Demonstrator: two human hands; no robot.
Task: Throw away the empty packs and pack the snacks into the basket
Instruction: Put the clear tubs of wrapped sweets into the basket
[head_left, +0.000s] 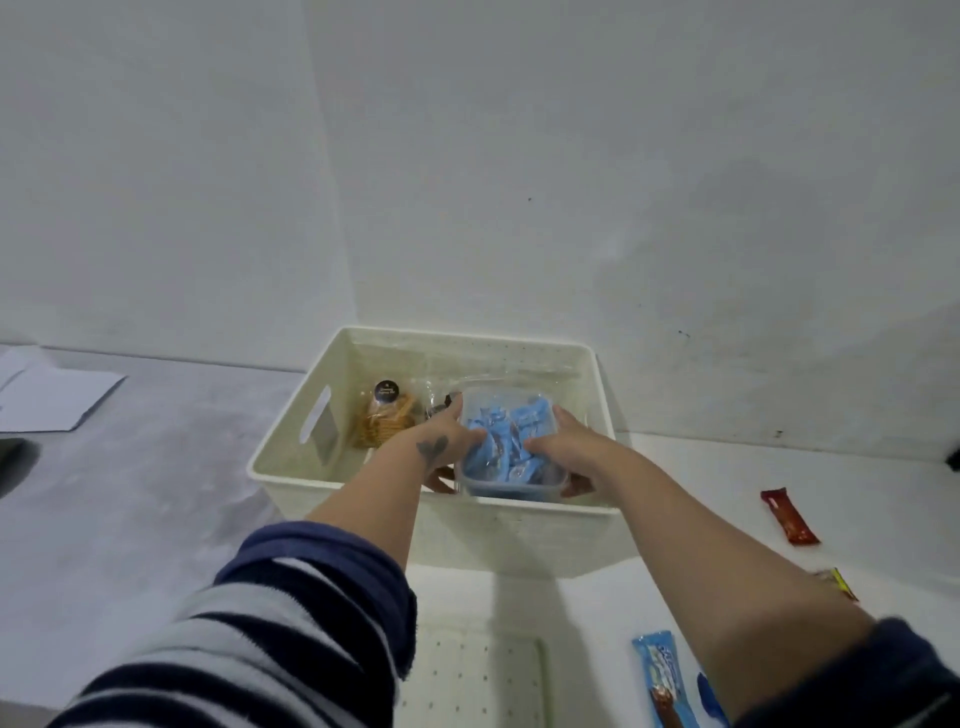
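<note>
Lying across the whole lower view, a pale bench (156, 467), grey on the left part and white on the right. Standing on it against the wall corner, a cream basket (519, 540) with a cut-out handle in its left wall. Being held inside the basket, at its near right part, a clear plastic container (511, 452) filled with small blue snack packets. Gripping the container's left side, the left hand (441, 447), fingers curled round the edge, a small tattoo showing on its back. Gripping the right side, the right hand (561, 447), thumb over the rim and fingers going under the wall. Resting on the basket floor at the left, a bag of biscuits (382, 423) with a dark round sticker on top. Lying just beside it, partly hidden behind the left hand, something dark in clear wrap, too hidden to name. Lying on the bench at the far left, a sheet of white paper (52, 397). Lying right of the basket, well apart from it, a red snack bar (789, 515); nearer, beside the right forearm, a yellow-edged packet (839, 583), and at the bottom a blue snack bar (662, 680).
</note>
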